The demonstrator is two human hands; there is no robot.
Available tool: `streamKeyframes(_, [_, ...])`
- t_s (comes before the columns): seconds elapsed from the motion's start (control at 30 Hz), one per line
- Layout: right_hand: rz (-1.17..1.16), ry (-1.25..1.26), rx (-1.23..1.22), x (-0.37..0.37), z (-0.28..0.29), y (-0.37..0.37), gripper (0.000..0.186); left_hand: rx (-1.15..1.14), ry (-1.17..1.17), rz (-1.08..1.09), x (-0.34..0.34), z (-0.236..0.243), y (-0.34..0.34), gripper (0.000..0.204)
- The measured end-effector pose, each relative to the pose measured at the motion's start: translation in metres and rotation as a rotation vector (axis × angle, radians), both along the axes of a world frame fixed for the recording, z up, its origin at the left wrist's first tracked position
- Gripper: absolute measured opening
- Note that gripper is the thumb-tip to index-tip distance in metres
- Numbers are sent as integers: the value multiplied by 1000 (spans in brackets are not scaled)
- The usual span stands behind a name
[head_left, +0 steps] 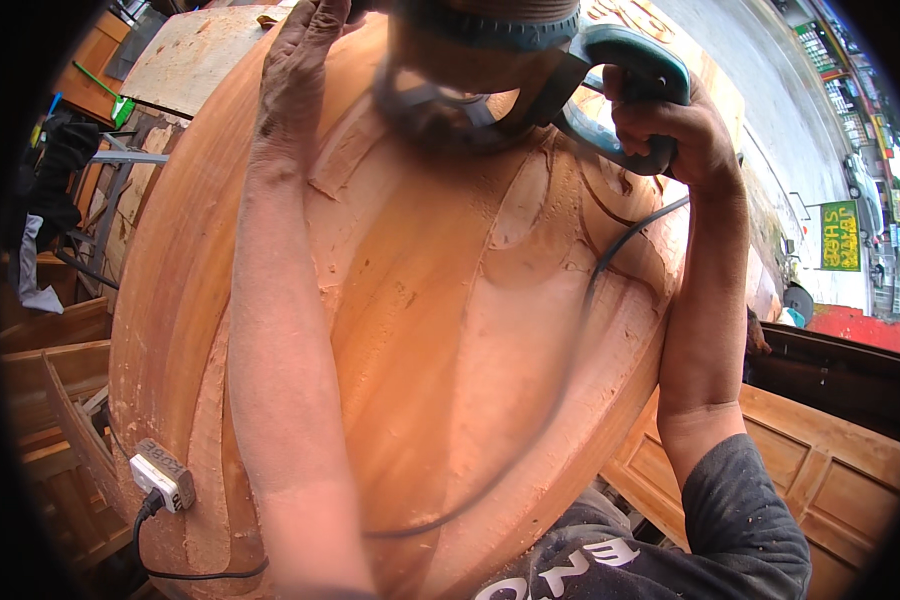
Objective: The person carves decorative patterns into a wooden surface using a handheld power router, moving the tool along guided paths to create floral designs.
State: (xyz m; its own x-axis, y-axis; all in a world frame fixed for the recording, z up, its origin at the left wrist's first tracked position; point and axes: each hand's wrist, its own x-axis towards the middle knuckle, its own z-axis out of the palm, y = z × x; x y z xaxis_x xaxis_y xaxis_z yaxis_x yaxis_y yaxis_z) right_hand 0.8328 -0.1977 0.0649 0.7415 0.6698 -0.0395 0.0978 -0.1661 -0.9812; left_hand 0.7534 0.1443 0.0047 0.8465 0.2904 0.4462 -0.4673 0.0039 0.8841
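A router (480,60) with a dark, teal-trimmed body is at the top of the view, blurred at its base. It sits over a large orange-brown wooden slab (400,290) with carved shallow grooves and pale, sawdust-covered patches. My right hand (675,125) is wrapped round the router's teal loop handle (660,60). At the router's left side my left hand (305,50) is closed at a dark grip, partly cut off by the upper edge. The router's black cord (595,290) runs across the slab, passing beneath my left forearm. The cutting bit is hidden.
A white socket block (162,480) with a black plug lies at the slab's lower left. Wooden panels (800,450) are at the lower right, and more timber (55,375) is at the left. A pale board (185,55) lies beyond. A road (790,110) runs along the upper right.
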Motion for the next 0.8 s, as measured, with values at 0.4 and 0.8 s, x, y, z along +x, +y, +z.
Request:
streamKeyframes(0.4, [4, 9, 24, -3, 0, -3, 27, -10, 42, 20, 0, 1, 0, 46])
streamKeyframes(0.8, [20, 4, 62, -4, 1, -4, 31, 1, 10, 8, -4, -3, 0, 46])
